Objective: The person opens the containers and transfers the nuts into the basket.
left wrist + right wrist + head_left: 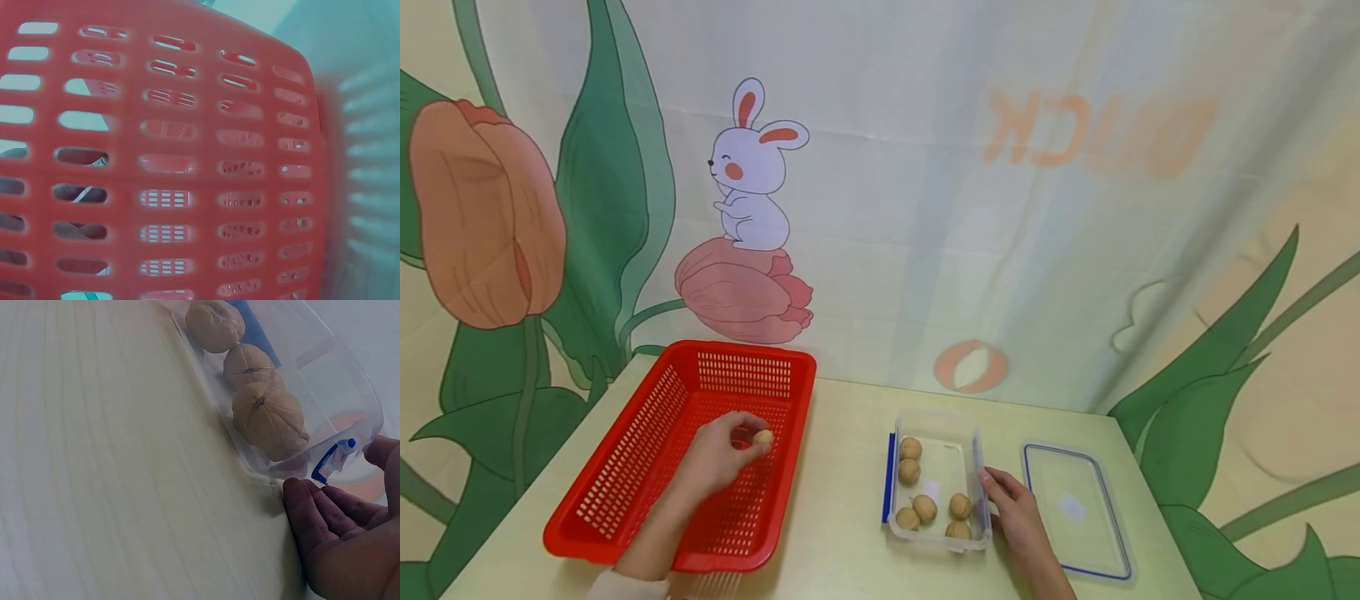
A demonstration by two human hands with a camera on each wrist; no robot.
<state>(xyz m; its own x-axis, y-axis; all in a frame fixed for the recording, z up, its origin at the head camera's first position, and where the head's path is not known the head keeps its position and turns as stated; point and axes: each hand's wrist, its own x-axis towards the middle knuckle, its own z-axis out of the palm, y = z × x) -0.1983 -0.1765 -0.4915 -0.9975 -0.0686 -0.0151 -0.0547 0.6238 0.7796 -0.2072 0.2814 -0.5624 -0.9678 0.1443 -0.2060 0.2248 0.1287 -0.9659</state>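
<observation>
My left hand [718,450] pinches a walnut [763,437] over the basket [715,402]; my right hand [1021,518] grips the side of the box [943,458] holding other walnuts [925,507], presumably to keep it steady.

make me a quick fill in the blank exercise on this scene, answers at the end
The left hand pinches a walnut over the basket, which is coloured ____.
The right hand touches the clear container, whose walnuts number ____.
The lid beside the right hand has a border coloured ____.

Missing words: red; six; blue
</observation>
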